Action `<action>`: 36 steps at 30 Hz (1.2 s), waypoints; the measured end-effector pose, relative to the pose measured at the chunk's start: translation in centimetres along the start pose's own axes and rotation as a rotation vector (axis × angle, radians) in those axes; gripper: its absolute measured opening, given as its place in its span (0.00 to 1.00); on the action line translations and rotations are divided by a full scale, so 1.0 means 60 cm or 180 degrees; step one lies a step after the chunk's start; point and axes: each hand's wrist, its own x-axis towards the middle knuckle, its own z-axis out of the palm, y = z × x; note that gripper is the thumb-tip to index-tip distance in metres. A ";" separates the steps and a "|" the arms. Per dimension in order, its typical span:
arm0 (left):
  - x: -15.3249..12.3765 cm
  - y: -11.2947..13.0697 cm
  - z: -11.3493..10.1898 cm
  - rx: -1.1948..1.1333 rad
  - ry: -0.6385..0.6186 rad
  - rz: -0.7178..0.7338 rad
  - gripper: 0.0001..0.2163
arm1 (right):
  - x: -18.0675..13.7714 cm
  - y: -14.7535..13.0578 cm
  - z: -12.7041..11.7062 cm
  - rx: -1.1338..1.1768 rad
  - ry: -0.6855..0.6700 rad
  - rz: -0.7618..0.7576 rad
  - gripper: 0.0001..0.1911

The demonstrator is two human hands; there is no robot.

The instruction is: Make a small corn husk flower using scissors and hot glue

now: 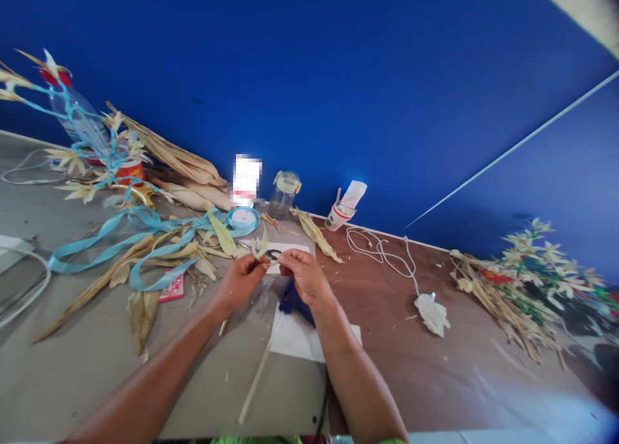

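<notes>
My left hand (242, 278) is closed in a pinch on a small pale strip of corn husk (264, 245), whose tip rises above the fingertips. My right hand (304, 275) pinches the other end of the strip, a short gap away. Just behind the fingertips shows a dark ring-shaped handle (273, 253), perhaps of scissors, over a white sheet. Under my right hand lies a dark blue tool (290, 297), partly hidden by the wrist, with white paper (294, 341) beneath it.
Left of my hands lie light-blue ribbon (97, 241), a ribbon spool (243, 220) and dried husks (140, 321). At the wall stand a clear jar (284, 196) and a paper cup (337, 217). A white cable (411, 270) and husk flowers (541, 263) lie rightward.
</notes>
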 end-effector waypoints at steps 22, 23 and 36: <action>-0.006 0.005 0.003 0.0459 0.0485 0.0022 0.09 | -0.028 0.017 0.041 -0.1798 0.0542 -0.1796 0.08; -0.007 0.007 0.004 0.0543 0.0511 0.0028 0.09 | -0.028 0.017 0.041 -0.1821 0.0543 -0.1789 0.08; -0.006 0.007 0.000 0.0543 0.0362 -0.0035 0.05 | -0.022 0.013 0.031 -0.1750 0.0359 -0.1266 0.10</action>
